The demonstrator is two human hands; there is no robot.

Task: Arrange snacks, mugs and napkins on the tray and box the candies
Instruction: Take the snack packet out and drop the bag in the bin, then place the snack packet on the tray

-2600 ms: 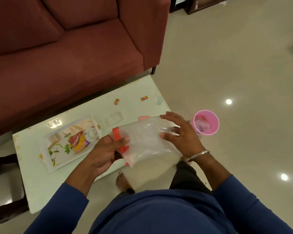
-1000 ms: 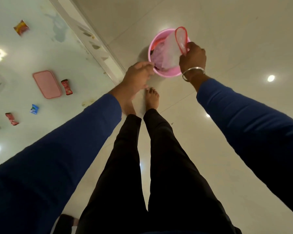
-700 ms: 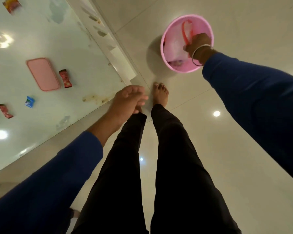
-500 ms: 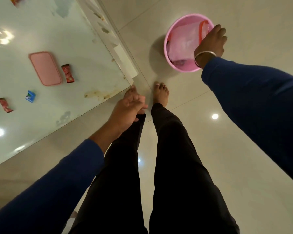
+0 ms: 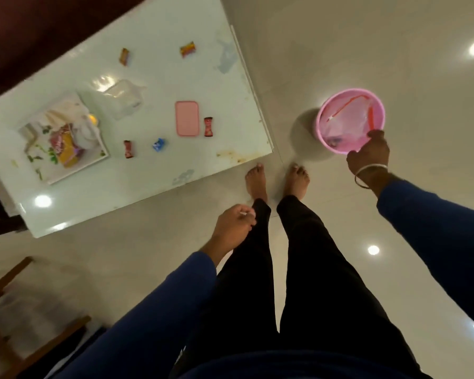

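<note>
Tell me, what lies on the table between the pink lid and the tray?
In the head view, a blue candy and a red candy lie between the pink lid and the tray, on the table.

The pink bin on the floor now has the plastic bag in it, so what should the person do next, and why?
Probably draw the right hand back from the pink bin and turn to the table. The plastic bag lies inside the bin, while five wrapped candies, such as the blue one, lie loose near the pink lid, not yet boxed.
</note>
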